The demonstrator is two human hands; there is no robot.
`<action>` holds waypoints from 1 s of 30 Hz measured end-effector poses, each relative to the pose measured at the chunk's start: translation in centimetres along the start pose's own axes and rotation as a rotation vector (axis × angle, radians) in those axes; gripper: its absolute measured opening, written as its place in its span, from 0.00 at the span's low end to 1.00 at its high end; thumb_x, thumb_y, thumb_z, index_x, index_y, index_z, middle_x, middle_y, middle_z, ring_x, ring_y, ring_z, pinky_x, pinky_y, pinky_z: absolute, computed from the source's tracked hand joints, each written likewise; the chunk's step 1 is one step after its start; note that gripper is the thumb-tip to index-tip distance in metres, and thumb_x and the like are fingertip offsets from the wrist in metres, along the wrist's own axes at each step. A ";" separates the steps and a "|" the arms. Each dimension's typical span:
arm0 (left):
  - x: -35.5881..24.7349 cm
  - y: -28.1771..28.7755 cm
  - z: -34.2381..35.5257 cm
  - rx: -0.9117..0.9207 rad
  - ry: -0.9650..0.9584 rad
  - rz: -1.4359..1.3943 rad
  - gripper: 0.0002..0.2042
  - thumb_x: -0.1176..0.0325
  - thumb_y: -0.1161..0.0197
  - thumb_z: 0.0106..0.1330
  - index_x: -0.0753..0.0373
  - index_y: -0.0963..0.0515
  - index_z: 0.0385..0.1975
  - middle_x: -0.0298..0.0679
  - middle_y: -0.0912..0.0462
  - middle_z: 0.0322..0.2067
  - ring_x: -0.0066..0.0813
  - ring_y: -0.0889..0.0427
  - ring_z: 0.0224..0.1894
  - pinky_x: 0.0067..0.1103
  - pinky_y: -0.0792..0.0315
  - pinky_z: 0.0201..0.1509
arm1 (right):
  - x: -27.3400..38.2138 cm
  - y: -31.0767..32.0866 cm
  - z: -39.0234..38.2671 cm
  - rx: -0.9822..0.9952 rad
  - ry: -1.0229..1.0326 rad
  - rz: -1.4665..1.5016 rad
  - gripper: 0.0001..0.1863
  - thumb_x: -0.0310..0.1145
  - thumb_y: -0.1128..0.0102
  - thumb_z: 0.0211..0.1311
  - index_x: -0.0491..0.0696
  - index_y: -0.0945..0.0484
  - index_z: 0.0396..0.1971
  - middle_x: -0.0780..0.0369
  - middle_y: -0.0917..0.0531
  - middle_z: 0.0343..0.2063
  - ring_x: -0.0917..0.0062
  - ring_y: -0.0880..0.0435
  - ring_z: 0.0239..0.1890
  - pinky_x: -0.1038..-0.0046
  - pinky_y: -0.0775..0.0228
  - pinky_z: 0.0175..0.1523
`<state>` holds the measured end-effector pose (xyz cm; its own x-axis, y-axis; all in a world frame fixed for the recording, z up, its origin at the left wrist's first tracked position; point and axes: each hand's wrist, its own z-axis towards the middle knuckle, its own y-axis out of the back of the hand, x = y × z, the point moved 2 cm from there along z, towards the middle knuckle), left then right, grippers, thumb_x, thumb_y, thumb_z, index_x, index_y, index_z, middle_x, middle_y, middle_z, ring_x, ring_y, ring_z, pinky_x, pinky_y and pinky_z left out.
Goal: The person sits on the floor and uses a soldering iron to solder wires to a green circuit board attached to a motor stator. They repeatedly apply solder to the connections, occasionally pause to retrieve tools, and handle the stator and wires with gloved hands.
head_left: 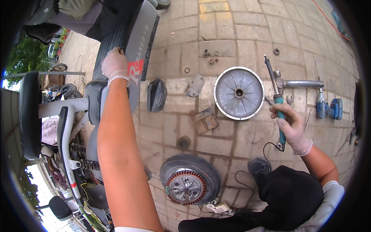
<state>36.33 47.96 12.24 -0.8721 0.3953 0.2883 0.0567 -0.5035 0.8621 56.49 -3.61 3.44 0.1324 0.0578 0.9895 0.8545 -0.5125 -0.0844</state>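
Observation:
My left hand (114, 65), in a pale glove, reaches onto the black ribbed footboard (107, 43) of a grey scooter; its fingers are curled, and what they hold is unclear. My right hand (290, 127), also gloved, grips a teal soldering iron (281, 116) with its tip pointing up and a black cord below. Beside it lie a round metal hub cover (226, 92), a hammer (299, 84) and a wrench (290, 99). Below, a tire with an exposed motor stator (185, 187) lies on the paving.
A blue cordless driver (335, 109) lies far right. A black plastic piece (157, 95), rusty plate (205, 121), small rings and nuts (213, 60) are spread on the pavers. The scooter seat (30, 116) and frame fill the left side. My legs are at lower right.

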 end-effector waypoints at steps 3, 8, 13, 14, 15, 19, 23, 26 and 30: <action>-1.2 2.5 -0.2 -0.213 -0.196 -0.037 0.13 0.54 0.48 0.67 0.52 0.20 0.40 0.40 0.16 0.37 0.40 0.18 0.39 0.35 0.25 0.44 | 1.0 -0.4 0.1 0.113 0.061 0.019 0.21 0.25 0.52 0.60 0.38 0.28 0.54 0.55 0.21 0.48 0.73 0.22 0.47 0.70 0.32 0.57; -1.7 10.8 -5.0 -0.173 -0.274 -0.823 0.12 0.62 0.38 0.65 0.58 0.20 0.45 0.37 0.16 0.31 0.25 0.20 0.28 0.18 0.29 0.32 | 2.4 -2.8 0.1 0.510 0.151 -0.112 0.25 0.19 0.55 0.53 0.41 0.26 0.54 0.54 0.18 0.42 0.69 0.18 0.42 0.71 0.27 0.52; 3.6 18.9 -23.3 0.352 0.315 -1.173 0.12 0.74 0.43 0.65 0.67 0.23 0.47 0.35 0.18 0.25 0.11 0.31 0.16 0.11 0.38 0.18 | 2.0 -8.8 0.9 0.744 0.509 -0.343 0.16 0.19 0.39 0.50 0.46 0.23 0.41 0.58 0.19 0.29 0.64 0.19 0.30 0.68 0.26 0.36; 5.2 20.0 -27.5 0.446 0.511 -1.119 0.13 0.73 0.43 0.65 0.68 0.24 0.49 0.37 0.18 0.26 0.12 0.30 0.16 0.11 0.38 0.18 | 1.4 -10.6 1.0 0.723 0.571 -0.315 0.13 0.23 0.35 0.51 0.47 0.24 0.38 0.60 0.21 0.26 0.63 0.21 0.28 0.66 0.29 0.33; 6.4 21.0 -31.3 0.514 0.586 -1.185 0.14 0.73 0.43 0.66 0.68 0.25 0.50 0.39 0.18 0.26 0.14 0.30 0.16 0.12 0.38 0.17 | 0.7 -12.3 1.2 0.756 0.615 -0.303 0.13 0.24 0.35 0.52 0.47 0.24 0.38 0.60 0.21 0.26 0.63 0.20 0.28 0.67 0.29 0.33; 10.3 25.0 -46.0 0.704 1.306 -1.235 0.17 0.74 0.45 0.66 0.74 0.29 0.53 0.47 0.18 0.31 0.25 0.22 0.20 0.17 0.25 0.26 | -3.9 -19.1 0.7 0.816 0.675 -0.233 0.11 0.29 0.36 0.55 0.47 0.24 0.39 0.60 0.20 0.26 0.67 0.19 0.27 0.70 0.28 0.33; 10.2 27.6 -57.6 0.269 1.660 -1.689 0.19 0.74 0.45 0.65 0.77 0.32 0.54 0.51 0.19 0.39 0.33 0.17 0.33 0.26 0.21 0.44 | -9.4 -23.5 -0.1 0.766 0.350 -0.251 0.11 0.34 0.37 0.60 0.45 0.23 0.39 0.61 0.19 0.26 0.76 0.19 0.27 0.74 0.27 0.34; 8.8 27.3 -63.6 0.053 1.698 -1.781 0.18 0.76 0.42 0.63 0.76 0.31 0.52 0.51 0.19 0.42 0.33 0.17 0.38 0.26 0.22 0.49 | -12.8 -25.3 0.3 0.676 0.263 -0.301 0.12 0.37 0.38 0.62 0.43 0.23 0.39 0.63 0.21 0.22 0.83 0.23 0.27 0.77 0.29 0.34; 6.3 25.4 -68.2 -0.021 1.640 -1.518 0.11 0.77 0.39 0.63 0.70 0.25 0.44 0.45 0.17 0.37 0.29 0.17 0.37 0.22 0.22 0.43 | -15.4 -26.7 1.0 0.608 0.176 -0.303 0.16 0.41 0.37 0.61 0.42 0.23 0.38 0.66 0.24 0.21 0.85 0.28 0.26 0.79 0.34 0.32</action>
<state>-0.84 -14.76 7.57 0.2303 -0.4044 -0.8851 -0.8375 -0.5456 0.0314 32.15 10.05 -9.66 -0.1953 -0.0432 0.9798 0.9771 0.0778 0.1982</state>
